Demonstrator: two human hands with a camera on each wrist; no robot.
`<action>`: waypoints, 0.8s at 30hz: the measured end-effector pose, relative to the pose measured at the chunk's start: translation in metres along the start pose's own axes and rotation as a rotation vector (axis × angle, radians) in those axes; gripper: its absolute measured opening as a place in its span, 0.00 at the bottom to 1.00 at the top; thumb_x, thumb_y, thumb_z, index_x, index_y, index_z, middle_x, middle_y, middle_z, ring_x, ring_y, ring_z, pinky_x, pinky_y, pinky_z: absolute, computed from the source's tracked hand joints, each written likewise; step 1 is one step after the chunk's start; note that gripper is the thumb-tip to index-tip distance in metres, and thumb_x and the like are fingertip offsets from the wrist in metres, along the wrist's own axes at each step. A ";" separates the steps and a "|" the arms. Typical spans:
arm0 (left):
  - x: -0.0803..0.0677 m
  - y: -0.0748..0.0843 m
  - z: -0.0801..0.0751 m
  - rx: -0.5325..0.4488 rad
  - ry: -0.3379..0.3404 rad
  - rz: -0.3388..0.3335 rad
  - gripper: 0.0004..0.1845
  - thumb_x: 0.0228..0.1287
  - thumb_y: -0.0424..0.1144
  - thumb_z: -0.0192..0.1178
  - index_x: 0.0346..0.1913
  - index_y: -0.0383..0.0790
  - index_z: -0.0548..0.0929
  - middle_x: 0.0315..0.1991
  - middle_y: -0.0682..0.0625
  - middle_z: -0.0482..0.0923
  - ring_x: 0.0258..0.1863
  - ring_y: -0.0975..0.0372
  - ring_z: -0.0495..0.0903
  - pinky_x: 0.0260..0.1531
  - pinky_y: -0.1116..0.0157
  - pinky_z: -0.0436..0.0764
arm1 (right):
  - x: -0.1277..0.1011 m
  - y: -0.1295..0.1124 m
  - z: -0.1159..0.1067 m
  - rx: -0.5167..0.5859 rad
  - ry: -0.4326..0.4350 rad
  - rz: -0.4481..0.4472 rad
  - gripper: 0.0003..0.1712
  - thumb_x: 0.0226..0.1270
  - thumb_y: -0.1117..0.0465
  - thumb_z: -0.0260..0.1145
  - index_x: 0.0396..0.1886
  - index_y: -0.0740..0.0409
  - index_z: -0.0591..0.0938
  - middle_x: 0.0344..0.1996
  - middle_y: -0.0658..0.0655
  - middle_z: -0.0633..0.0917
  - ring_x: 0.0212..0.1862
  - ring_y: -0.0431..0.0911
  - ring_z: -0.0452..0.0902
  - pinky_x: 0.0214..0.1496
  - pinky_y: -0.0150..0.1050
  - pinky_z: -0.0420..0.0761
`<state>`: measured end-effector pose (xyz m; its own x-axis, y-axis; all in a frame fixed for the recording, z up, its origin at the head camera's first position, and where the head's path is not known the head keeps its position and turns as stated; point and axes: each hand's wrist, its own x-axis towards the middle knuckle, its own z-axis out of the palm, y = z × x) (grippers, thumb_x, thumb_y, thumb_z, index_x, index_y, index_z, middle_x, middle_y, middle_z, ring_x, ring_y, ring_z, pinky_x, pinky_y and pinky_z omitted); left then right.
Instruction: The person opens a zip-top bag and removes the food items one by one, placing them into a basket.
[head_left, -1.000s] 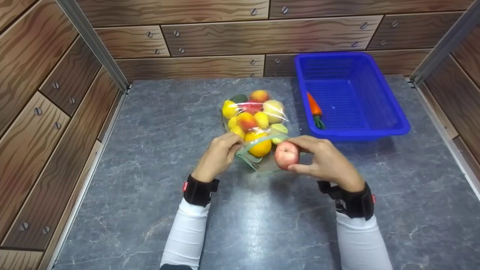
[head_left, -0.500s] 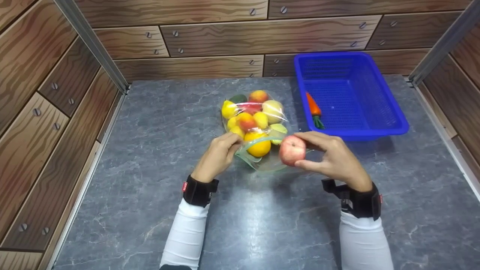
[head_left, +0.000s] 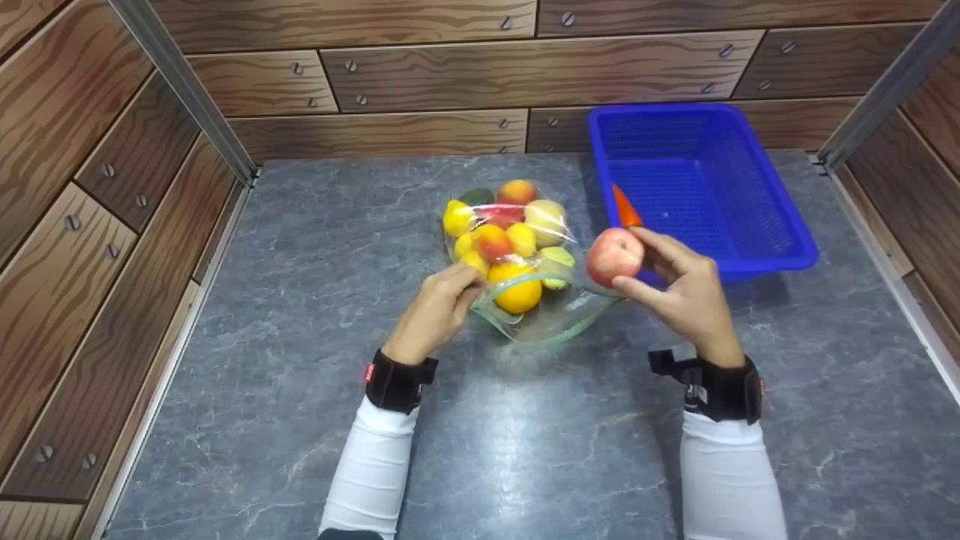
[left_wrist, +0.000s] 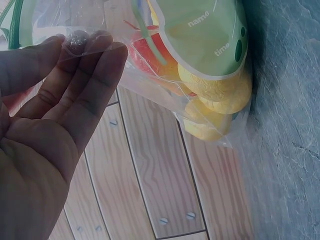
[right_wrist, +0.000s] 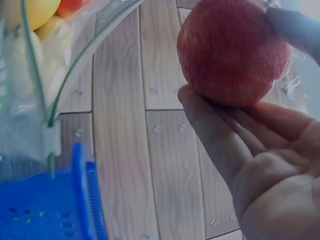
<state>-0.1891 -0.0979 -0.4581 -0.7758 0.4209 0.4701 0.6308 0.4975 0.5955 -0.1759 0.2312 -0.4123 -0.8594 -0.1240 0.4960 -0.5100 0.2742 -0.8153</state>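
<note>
Head view: a person at a gray table (head_left: 300, 300), white sleeves (head_left: 373, 461) cut off at bottom edge. L hand (head_left: 433, 311) pinches L side of a clear bag's (head_left: 555, 330) gaping mouth; its fingertips are partly hidden. Bag lies on table, holding fruit (head_left: 523, 240); pieces overlap under glare, so exact no. is unclear. R hand (head_left: 686, 292) grips an apple (head_left: 615, 257) btwn thumb & fingers, spread to its width, just R of bag mouth, by the blue basket's (head_left: 765, 264) near L corner. Apple hides lower end of a carrot (head_left: 625, 205) in basket; can't tell if apple touches rim.

L wrist view: L hand cut off at L edge, thumb & fingers close together on clear film. Bag runs off top; green panel reads "name" & "time", w/ yellow & red fruit nearby.

R wrist view: apple's top cropped; thumb, partly out of frame, on one side, fingers beneath. Bag & basket show only in part, at L.
</note>
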 end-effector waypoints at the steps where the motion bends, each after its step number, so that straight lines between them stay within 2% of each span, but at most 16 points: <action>1: 0.000 0.000 0.000 0.000 -0.002 0.000 0.02 0.73 0.29 0.61 0.40 0.36 0.83 0.37 0.47 0.82 0.37 0.59 0.81 0.39 0.66 0.84 | 0.001 0.002 -0.001 0.000 0.018 0.023 0.35 0.50 0.84 0.75 0.62 0.79 0.77 0.56 0.76 0.82 0.56 0.32 0.82 0.59 0.29 0.81; 7: 0.000 0.000 -0.001 0.002 -0.008 -0.002 0.03 0.73 0.29 0.61 0.40 0.37 0.83 0.37 0.47 0.81 0.36 0.59 0.80 0.40 0.65 0.84 | 0.005 0.017 -0.006 -0.028 0.116 0.129 0.34 0.55 0.82 0.74 0.63 0.80 0.75 0.59 0.78 0.79 0.54 0.27 0.80 0.59 0.26 0.80; 13: 0.000 0.000 -0.001 -0.003 -0.003 -0.004 0.02 0.72 0.28 0.61 0.40 0.36 0.84 0.37 0.47 0.82 0.37 0.59 0.81 0.40 0.65 0.84 | 0.007 0.029 -0.015 -0.057 0.196 0.169 0.33 0.56 0.80 0.74 0.63 0.80 0.75 0.60 0.76 0.80 0.51 0.26 0.79 0.58 0.25 0.80; 18: 0.001 0.000 -0.002 -0.012 -0.005 -0.003 0.03 0.72 0.28 0.61 0.41 0.36 0.84 0.37 0.47 0.82 0.37 0.59 0.81 0.41 0.66 0.84 | 0.008 0.037 -0.023 -0.134 0.260 0.214 0.34 0.57 0.75 0.77 0.63 0.78 0.77 0.59 0.74 0.81 0.48 0.24 0.78 0.56 0.24 0.80; 24: 0.000 -0.001 -0.002 -0.009 -0.002 -0.003 0.03 0.72 0.27 0.61 0.41 0.36 0.84 0.38 0.46 0.82 0.37 0.58 0.81 0.40 0.65 0.85 | 0.008 0.050 -0.030 -0.229 0.281 0.238 0.35 0.57 0.70 0.79 0.64 0.77 0.77 0.59 0.74 0.82 0.46 0.20 0.75 0.54 0.21 0.80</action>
<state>-0.1899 -0.1000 -0.4571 -0.7775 0.4212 0.4671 0.6285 0.4916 0.6028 -0.2075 0.2726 -0.4400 -0.8931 0.2243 0.3900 -0.2506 0.4721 -0.8452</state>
